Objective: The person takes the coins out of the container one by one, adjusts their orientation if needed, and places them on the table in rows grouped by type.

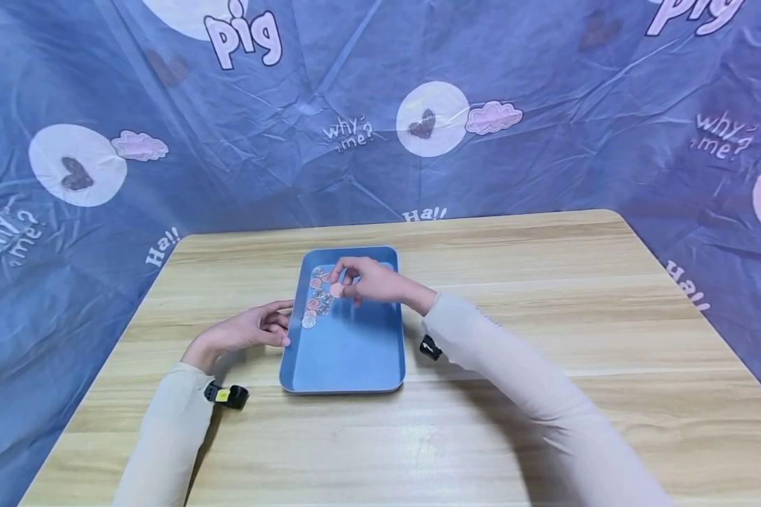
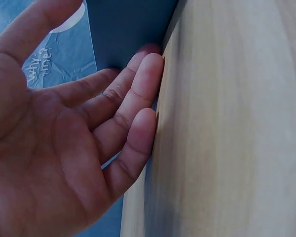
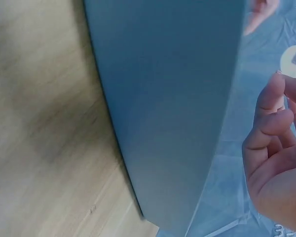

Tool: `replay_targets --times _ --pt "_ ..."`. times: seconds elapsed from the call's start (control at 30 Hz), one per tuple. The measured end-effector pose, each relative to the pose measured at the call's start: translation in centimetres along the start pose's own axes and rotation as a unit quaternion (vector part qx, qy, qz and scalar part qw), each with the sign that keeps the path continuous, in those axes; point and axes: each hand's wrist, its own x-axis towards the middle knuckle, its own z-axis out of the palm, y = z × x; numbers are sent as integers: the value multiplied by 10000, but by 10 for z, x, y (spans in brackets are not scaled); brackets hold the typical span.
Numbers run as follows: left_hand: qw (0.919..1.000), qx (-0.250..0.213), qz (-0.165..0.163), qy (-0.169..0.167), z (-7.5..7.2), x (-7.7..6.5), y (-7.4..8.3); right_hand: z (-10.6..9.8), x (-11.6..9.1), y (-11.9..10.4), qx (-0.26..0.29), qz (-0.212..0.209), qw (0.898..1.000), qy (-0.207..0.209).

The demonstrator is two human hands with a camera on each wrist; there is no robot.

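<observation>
A blue rectangular tray (image 1: 349, 359) lies on the table, with several silver and copper coins (image 1: 313, 305) along the left part of its floor. Over the tray, my right hand (image 1: 369, 279) pinches a copper-coloured coin (image 1: 337, 289) between thumb and fingertips. The right wrist view has that hand (image 3: 278, 148) beyond the tray's outer wall (image 3: 163, 98), its fingers bent. At the tray's left side, my left hand (image 1: 254, 329) touches the rim with its thumb. In the left wrist view its loosely bent fingers (image 2: 121, 118) lie beside the tray's outer wall and the tabletop.
The light wooden table (image 1: 545, 296) extends widely to the right and in front of the tray. Behind it hangs a blue printed cloth (image 1: 330, 169). Black bands with small devices (image 1: 227, 396) sit at both wrists.
</observation>
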Motion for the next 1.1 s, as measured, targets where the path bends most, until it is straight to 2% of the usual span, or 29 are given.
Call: replay_targets --times 0.17,0.33,0.43,0.67,1.1 --pt "9999 75 -50 75 0 -1 -1 -5 -7 -4 792 212 9965 155" --pt "9998 136 -65 116 0 -1 1 -11 -16 -11 1580 438 9863 178" --pt "9999 117 -54 108 1 -1 2 -16 -21 -14 1817 523 9818 196" --pt "9999 62 -54 59 1 -1 1 -35 -29 -12 1855 657 9798 370" --pt "10000 87 -15 21 -1 -2 -1 -60 -47 18 1782 860 9783 610"
